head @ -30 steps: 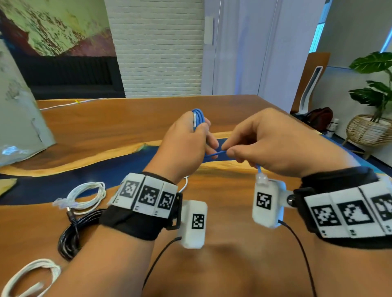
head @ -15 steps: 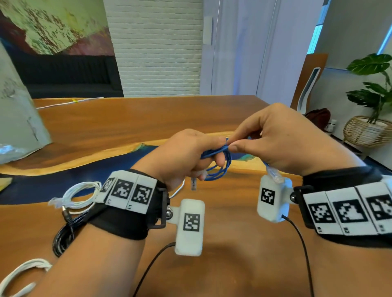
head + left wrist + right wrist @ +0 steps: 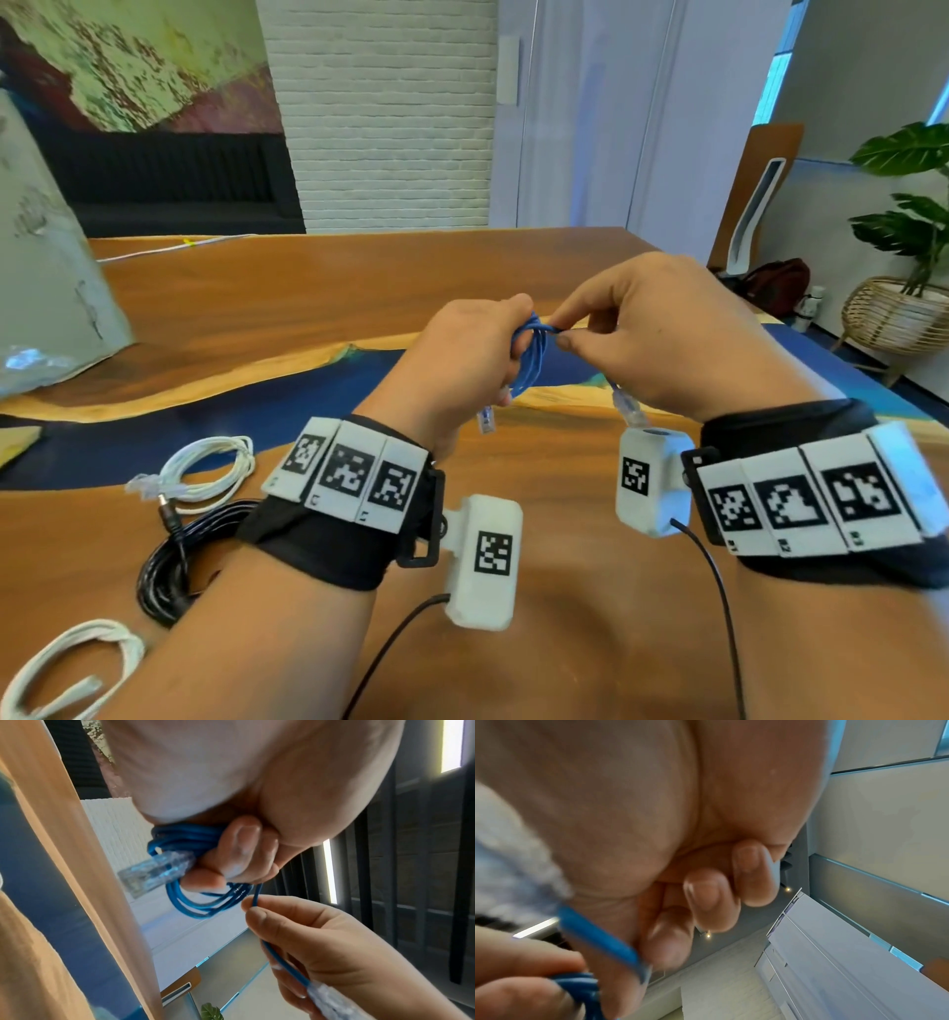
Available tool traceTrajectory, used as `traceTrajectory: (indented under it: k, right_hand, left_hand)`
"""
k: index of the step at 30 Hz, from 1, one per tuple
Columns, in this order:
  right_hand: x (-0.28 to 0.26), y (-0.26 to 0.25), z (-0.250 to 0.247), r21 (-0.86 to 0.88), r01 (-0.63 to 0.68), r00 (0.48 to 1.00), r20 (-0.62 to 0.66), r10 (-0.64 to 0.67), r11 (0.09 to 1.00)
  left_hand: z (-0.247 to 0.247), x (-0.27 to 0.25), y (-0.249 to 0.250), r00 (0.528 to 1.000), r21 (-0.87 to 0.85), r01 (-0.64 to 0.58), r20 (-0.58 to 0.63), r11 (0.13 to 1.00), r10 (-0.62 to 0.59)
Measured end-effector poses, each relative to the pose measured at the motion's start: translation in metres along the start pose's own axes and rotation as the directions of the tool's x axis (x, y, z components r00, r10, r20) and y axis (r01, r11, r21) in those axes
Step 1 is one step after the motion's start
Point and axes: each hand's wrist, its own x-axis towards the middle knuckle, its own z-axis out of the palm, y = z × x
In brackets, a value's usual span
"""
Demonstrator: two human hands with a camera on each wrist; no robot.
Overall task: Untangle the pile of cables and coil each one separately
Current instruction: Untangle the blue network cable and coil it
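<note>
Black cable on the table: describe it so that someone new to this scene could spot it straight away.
Look at the wooden table and go to its near left part, beside the left forearm. There the black cable lies in a flat coil, with a round metal plug sticking up from it. The two coils next to it, one farther off and one nearer, are white.

Head view bright and sharp; daylight enters from windows at right. Soft shadows are cast under the forearms on the tabletop (image 3: 565, 642). Edges are bowed by wide-angle distortion. Right wrist view heavily blurred; left wrist view sharper, window strips overexposed.
</note>
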Motion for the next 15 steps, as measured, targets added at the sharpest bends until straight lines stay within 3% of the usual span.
traceTrajectory:
  k: [6,9,12,15]
  right_hand:
    - [0.004,0.002,0.011,-0.002,-0.039,0.996,-0.076,0.039,0.999]
    - [0.006,-0.002,0.017,0.038,-0.039,0.995,-0.095,0.042,0.999]
    - [0.008,-0.005,0.024,0.146,-0.022,0.987,-0.153,0.045,0.989]
    - [0.010,-0.006,0.031,0.379,0.026,0.981,-0.188,0.049,0.925]
  left_hand:
    - [0.002,0.006,-0.008,0.998,0.159,-0.050,-0.018,0.986,0.053]
    - [0.000,0.006,-0.007,0.999,0.141,-0.035,-0.009,0.989,0.037]
    - [-0.003,0.004,-0.002,1.000,-0.051,0.020,0.015,0.998,-0.019]
    - [-0.009,0.002,0.000,0.992,-0.339,0.115,0.096,0.934,-0.087]
